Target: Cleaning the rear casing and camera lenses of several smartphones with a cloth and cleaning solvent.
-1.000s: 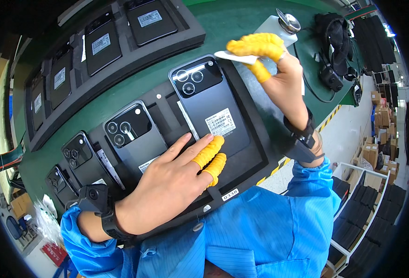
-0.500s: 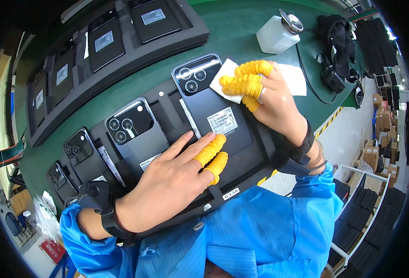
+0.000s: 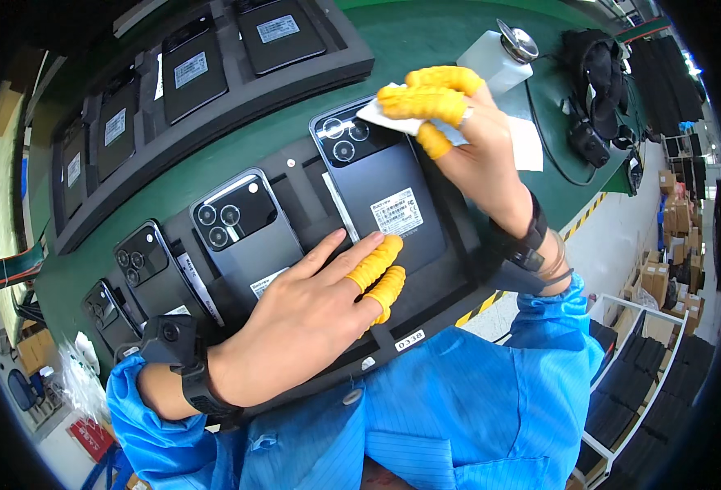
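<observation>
Yellow finger cots cover several fingers of both hands. My right hand point(image 3: 479, 135) pinches a folded white wipe point(image 3: 389, 121), which lies at the camera end of a dark grey phone point(image 3: 381, 180), by its lenses. That phone sits back up in a black foam tray point(image 3: 465, 278), with a white label on its back. My left hand point(image 3: 295, 327) lies open with fingers stretched, its fingertips touching the phone's lower part near the label. To the left are more phones in the same tray: a large one point(image 3: 271, 241), a smaller one point(image 3: 160, 269) and the smallest point(image 3: 107, 310).
Across the green table point(image 3: 271, 135), a second foam tray point(image 3: 352, 64) holds several labelled dark phones or tablets. A white pump bottle point(image 3: 491, 64) stands at the far right, near a white sheet point(image 3: 526, 147), black cables and a black bundle point(image 3: 589, 69). Right of me stands a white-framed rack point(image 3: 663, 343).
My right hand has moved up and slightly left with the wipe, from the phone's side edge onto its camera area. My left hand stays in place on the phone.
</observation>
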{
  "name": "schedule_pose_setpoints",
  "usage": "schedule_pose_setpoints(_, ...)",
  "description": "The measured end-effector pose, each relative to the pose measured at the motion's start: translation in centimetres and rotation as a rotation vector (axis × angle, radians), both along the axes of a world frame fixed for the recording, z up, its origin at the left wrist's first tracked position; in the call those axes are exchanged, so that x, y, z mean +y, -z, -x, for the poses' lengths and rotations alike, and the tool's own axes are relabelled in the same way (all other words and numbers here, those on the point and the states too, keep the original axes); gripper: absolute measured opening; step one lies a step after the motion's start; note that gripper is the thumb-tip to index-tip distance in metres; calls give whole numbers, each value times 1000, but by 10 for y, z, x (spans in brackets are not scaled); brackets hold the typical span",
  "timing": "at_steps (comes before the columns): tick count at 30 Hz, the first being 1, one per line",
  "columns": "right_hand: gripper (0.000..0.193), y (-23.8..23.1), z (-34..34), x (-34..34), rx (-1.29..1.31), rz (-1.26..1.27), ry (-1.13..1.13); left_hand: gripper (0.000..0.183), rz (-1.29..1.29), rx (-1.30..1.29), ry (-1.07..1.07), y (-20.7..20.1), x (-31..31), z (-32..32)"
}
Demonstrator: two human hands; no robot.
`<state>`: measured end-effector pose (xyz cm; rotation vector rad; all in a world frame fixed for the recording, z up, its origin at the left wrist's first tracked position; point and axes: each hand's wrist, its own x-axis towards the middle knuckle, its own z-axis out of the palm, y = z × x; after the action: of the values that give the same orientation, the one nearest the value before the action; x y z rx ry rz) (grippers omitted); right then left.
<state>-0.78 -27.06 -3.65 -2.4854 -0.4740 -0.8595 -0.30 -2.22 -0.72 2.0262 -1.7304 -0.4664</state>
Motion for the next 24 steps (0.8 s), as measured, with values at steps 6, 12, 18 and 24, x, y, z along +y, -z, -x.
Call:
schedule_pose_setpoints(6,27,4,13,5,81,133,-71,33,23,19,-21,3,1,0)
schedule_pose_setpoints(12,31,-2,16,-1,156,-28,-150,32,37,8,-28,4,2,1)
schedule_pose_setpoints(18,31,8,-2,16,33,60,-250,32,36,12,-23,4,1,1)
schedule_pose_setpoints(24,27,-5,5,2,66,197,-226,33,8,-3,-18,2,1,1)
